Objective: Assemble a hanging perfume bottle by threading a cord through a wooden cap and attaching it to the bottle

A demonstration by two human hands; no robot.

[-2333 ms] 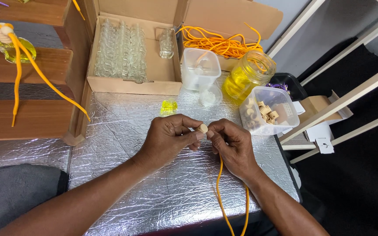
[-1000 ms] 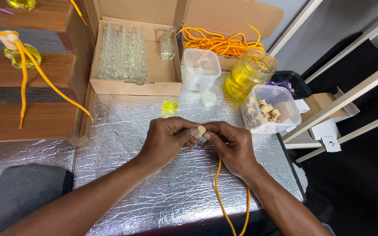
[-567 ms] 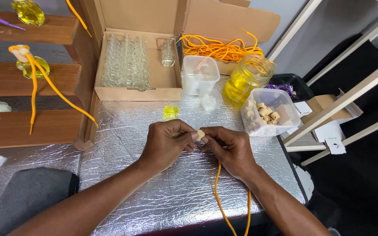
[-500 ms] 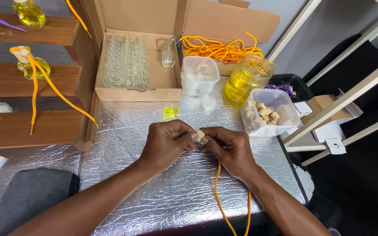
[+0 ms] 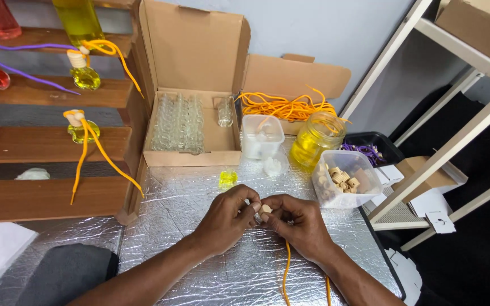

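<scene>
Small craft/assembly workshop. Evidence: foil-covered bench (image 5: 199,266); cardboard box (image 5: 191,119) of empty glass vials; wooden stepped shelves (image 5: 41,144) displaying filled corded bottles; tub of wooden caps (image 5: 344,181); orange cord bundle (image 5: 284,106).

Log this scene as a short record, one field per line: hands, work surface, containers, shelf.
left hand: pinching a small wooden cap
right hand: on the same cap, orange cord trailing below it
surface: silver foil mat
containers: cardboard box of clear bottles; jar of yellow liquid; tub of wooden caps
shelf: wooden steps with filled bottles
</scene>
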